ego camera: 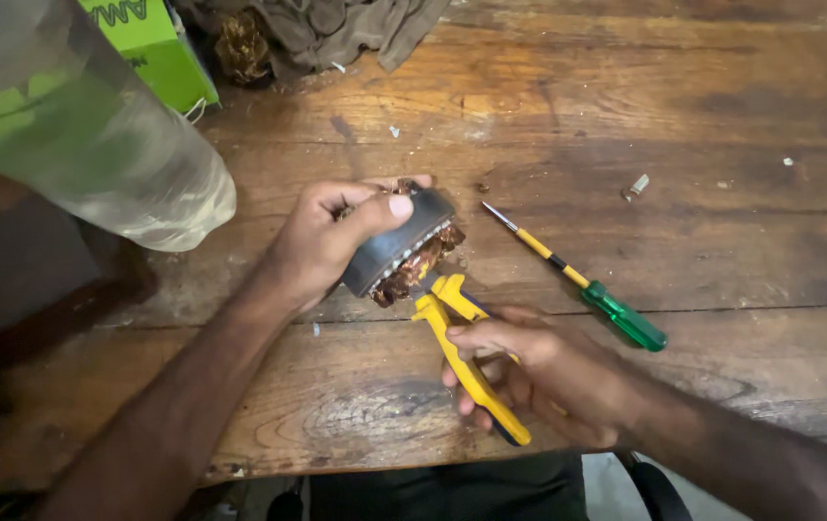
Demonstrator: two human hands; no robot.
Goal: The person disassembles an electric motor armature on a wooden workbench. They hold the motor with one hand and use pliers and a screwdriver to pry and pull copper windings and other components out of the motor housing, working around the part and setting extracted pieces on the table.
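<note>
My left hand [328, 239] grips a round dark motor stator [402, 243] with copper windings showing on its lower face, tilted on edge above the wooden table [683, 106]. My right hand [539, 371] holds yellow-handled pliers [461, 347], whose jaws point up at the copper windings and touch or nearly touch them.
A screwdriver [582, 282] with a green handle and yellow shaft lies right of the stator. A small metal piece [635, 186] rests farther right. A clear plastic bottle [76, 125] lies at the top left, beside a green box [158, 48] and a brown cloth [326, 34].
</note>
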